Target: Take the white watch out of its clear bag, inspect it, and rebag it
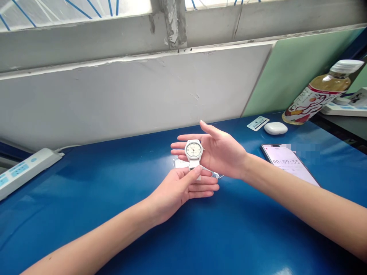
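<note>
A white wristwatch (194, 149) with a pale round dial lies face up over the fingers of my right hand (216, 151), which is palm up with its fingers stretched out and thumb raised. Below it, my left hand (183, 189) pinches the watch's lower strap between thumb and fingers, the other fingers extended to the right. Partly hidden behind both hands, a clear packet (180, 163) with a white insert rests on the blue table (120, 191). A bit of beaded chain (218, 176) shows beside my left fingertips.
A phone (289, 162) showing a timer lies right of my right hand. Behind it are a white case (275, 128), a card (258, 123) and a drink bottle (321, 93). A power strip (28, 170) is at far left, another (346, 108) at far right.
</note>
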A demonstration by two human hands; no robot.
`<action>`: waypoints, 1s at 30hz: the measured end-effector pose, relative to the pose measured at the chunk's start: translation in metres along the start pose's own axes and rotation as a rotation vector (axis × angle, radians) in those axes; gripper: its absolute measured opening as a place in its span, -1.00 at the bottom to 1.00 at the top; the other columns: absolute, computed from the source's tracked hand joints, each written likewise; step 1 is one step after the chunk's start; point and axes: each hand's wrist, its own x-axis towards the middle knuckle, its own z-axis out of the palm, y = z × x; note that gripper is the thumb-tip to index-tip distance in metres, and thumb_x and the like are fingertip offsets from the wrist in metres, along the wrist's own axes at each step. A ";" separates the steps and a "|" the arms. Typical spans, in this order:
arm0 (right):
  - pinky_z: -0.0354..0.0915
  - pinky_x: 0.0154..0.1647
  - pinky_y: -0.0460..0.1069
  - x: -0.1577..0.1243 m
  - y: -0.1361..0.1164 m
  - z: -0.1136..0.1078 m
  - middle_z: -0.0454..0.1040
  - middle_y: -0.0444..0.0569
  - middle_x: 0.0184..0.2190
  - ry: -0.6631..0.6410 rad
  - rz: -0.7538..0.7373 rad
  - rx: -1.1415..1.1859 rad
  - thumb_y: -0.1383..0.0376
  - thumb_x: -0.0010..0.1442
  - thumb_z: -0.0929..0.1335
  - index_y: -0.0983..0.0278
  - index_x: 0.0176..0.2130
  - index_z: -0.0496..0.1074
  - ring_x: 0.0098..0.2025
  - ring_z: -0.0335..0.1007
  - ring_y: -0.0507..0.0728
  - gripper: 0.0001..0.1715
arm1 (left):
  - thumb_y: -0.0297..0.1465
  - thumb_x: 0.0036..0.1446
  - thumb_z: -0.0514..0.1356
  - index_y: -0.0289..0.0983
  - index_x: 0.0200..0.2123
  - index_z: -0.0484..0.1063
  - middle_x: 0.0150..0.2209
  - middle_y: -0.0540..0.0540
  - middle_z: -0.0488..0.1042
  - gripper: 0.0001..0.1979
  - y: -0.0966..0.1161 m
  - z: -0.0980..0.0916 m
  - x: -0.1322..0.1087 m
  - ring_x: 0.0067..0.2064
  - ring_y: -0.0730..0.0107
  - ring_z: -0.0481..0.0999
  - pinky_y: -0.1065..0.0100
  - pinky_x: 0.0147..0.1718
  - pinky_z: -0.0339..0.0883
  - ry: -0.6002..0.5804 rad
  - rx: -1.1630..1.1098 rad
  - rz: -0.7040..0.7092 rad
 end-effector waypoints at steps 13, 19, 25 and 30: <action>0.36 0.13 0.16 -0.002 -0.004 -0.003 0.49 0.31 0.10 -0.020 -0.006 -0.011 -0.03 0.33 0.22 0.46 0.07 0.39 0.04 0.51 0.30 -0.35 | -0.25 0.32 0.22 -0.38 -0.10 0.58 -0.12 -0.31 0.64 -0.70 0.004 -0.001 -0.003 -0.06 0.12 0.65 0.24 -0.03 0.48 -0.123 -0.035 -0.005; 0.35 0.13 0.14 -0.005 -0.006 0.000 0.56 0.25 -0.01 -0.027 -0.012 -0.097 0.07 0.33 0.26 0.40 -0.02 0.46 -0.02 0.53 0.24 -0.52 | -0.24 0.29 0.25 -0.40 -0.18 0.61 -0.21 -0.30 0.66 -0.69 0.007 -0.009 0.000 -0.17 0.14 0.68 0.21 -0.08 0.51 -0.176 0.006 0.009; 0.41 0.00 0.04 -0.008 -0.012 0.001 0.60 0.10 -0.05 0.047 -0.277 -0.489 0.23 0.29 0.34 0.32 -0.12 0.53 -0.01 0.52 0.19 -0.75 | -0.16 0.30 0.22 -0.38 -0.11 0.56 -0.17 -0.28 0.65 -0.63 0.018 -0.008 0.002 -0.10 0.11 0.66 0.20 -0.05 0.50 0.016 0.079 0.112; 0.44 -0.09 0.07 -0.025 -0.011 -0.009 0.62 0.03 -0.14 0.018 -0.569 -1.038 0.19 0.35 0.30 0.29 0.02 0.50 -0.14 0.56 0.18 -0.65 | -0.17 0.33 0.18 -0.29 -0.06 0.55 -0.18 -0.12 0.65 -0.67 0.015 -0.015 0.000 -0.14 0.17 0.65 0.28 -0.15 0.51 0.271 0.693 0.539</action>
